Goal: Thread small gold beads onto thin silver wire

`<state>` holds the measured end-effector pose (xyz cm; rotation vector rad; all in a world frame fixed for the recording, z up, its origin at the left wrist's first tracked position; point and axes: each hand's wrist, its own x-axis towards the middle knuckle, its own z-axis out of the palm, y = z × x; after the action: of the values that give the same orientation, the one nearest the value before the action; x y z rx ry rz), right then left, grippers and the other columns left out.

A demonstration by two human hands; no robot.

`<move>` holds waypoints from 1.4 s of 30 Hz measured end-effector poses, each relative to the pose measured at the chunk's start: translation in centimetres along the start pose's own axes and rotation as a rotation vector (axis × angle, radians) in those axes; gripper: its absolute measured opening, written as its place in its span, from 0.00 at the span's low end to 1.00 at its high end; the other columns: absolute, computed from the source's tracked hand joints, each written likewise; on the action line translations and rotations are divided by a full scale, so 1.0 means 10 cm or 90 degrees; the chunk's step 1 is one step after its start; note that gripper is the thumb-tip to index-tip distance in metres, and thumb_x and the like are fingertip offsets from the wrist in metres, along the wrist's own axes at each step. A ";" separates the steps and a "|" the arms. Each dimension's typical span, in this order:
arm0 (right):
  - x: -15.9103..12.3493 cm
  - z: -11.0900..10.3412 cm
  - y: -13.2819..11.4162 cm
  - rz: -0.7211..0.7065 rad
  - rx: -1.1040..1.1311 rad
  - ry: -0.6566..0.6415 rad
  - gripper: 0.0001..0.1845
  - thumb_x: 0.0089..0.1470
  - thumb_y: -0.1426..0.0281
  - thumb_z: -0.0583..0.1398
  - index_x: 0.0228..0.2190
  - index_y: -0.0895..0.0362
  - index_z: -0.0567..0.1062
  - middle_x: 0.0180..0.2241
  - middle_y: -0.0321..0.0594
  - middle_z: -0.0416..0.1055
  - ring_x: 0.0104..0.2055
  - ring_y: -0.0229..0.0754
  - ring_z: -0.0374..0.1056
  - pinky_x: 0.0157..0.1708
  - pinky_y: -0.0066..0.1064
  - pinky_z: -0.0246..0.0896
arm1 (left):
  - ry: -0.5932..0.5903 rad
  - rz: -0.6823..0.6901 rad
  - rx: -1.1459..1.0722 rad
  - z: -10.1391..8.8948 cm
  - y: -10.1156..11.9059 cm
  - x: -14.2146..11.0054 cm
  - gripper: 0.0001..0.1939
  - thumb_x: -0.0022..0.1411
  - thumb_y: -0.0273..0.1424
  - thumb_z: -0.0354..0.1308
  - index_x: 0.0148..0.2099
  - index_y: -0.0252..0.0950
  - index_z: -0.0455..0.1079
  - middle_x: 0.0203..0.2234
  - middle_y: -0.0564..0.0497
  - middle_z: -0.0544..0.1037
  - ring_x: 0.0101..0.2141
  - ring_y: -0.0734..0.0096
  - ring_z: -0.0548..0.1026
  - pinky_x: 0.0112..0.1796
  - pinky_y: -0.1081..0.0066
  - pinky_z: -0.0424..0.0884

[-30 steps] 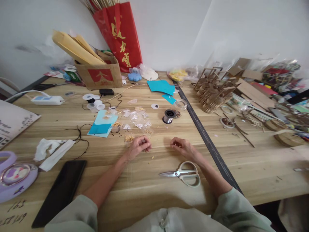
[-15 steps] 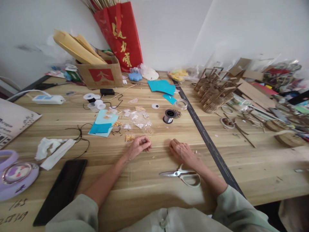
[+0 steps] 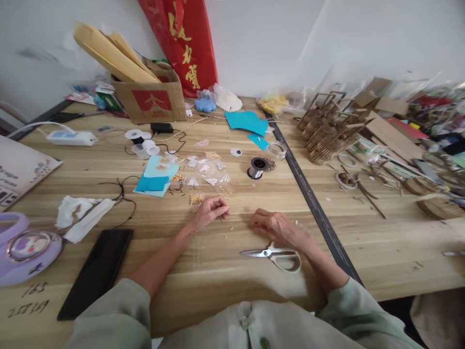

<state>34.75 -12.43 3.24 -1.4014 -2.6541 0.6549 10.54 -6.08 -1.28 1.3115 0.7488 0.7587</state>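
Observation:
My left hand (image 3: 209,212) rests on the wooden table (image 3: 232,291) with its fingers curled in a pinch; what they hold is too small to name. A few tiny gold beads (image 3: 230,230) lie just right of it. My right hand (image 3: 276,227) lies palm down on the table, slightly blurred, fingers stretched toward the left, right above the white-handled scissors (image 3: 272,254). Small clear bags of gold and silver beads (image 3: 207,177) lie beyond my left hand.
A spool of thin wire (image 3: 256,168) and a clear dish (image 3: 275,150) stand behind the hands. A black phone (image 3: 96,272), white tissue (image 3: 78,215), blue paper (image 3: 156,177), a cardboard box (image 3: 150,99) and a red bag (image 3: 185,43) are at left and back. Wooden lattice models (image 3: 327,128) crowd the right.
My right hand has dropped from a loose curl to lie flat over the scissors' handles. My left hand has stayed pinched in place. The view tilted down slightly.

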 end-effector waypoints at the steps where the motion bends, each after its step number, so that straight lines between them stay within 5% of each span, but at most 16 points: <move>1: -0.01 -0.01 -0.09 -0.028 -0.004 -0.019 0.11 0.62 0.69 0.51 0.38 0.55 0.72 0.39 0.41 0.69 0.36 0.38 0.67 0.34 0.27 0.55 | 0.000 0.001 -0.002 0.00 0.00 0.00 0.12 0.55 0.36 0.61 0.30 0.32 0.65 0.24 0.51 0.74 0.23 0.78 0.70 0.27 0.75 0.68; 9: 0.06 0.16 -0.58 -0.235 -0.043 -0.098 0.11 0.63 0.69 0.50 0.38 0.57 0.72 0.42 0.44 0.68 0.36 0.38 0.66 0.32 0.28 0.56 | -0.008 0.001 -0.036 0.02 -0.03 0.00 0.13 0.54 0.36 0.62 0.30 0.31 0.65 0.23 0.50 0.75 0.23 0.77 0.71 0.26 0.75 0.68; 19: 0.21 0.35 -0.65 -0.283 -0.178 -0.084 0.11 0.58 0.80 0.49 0.39 0.61 0.68 0.39 0.46 0.67 0.32 0.37 0.63 0.28 0.28 0.53 | -0.010 -0.002 -0.040 0.01 -0.03 0.00 0.13 0.54 0.36 0.62 0.30 0.31 0.66 0.24 0.50 0.75 0.23 0.77 0.71 0.25 0.75 0.67; 25: 0.21 0.23 -0.51 -0.155 -0.114 -0.007 0.09 0.63 0.72 0.47 0.35 0.59 0.66 0.35 0.43 0.67 0.29 0.36 0.63 0.26 0.27 0.50 | -0.039 0.012 -0.044 -0.01 -0.03 0.00 0.13 0.55 0.36 0.61 0.30 0.30 0.66 0.24 0.50 0.75 0.23 0.78 0.71 0.26 0.76 0.66; 33: 0.14 0.00 -0.27 0.018 -0.101 0.154 0.05 0.62 0.73 0.51 0.34 0.57 0.66 0.31 0.37 0.67 0.25 0.34 0.63 0.24 0.27 0.44 | -0.160 -0.023 -0.106 -0.04 0.03 -0.03 0.11 0.58 0.33 0.59 0.31 0.31 0.64 0.37 0.39 0.79 0.31 0.72 0.75 0.28 0.76 0.65; 42: 0.12 -0.06 -0.14 0.068 -0.074 0.186 0.04 0.58 0.75 0.52 0.32 0.57 0.66 0.29 0.37 0.67 0.26 0.35 0.63 0.26 0.26 0.47 | -0.137 -0.024 -0.079 -0.07 -0.01 -0.03 0.11 0.55 0.33 0.62 0.31 0.29 0.69 0.25 0.48 0.76 0.24 0.75 0.72 0.29 0.74 0.68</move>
<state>33.17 -11.98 4.18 -1.5431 -2.4349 0.2799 9.85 -5.95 -1.41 1.2400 0.5432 0.6124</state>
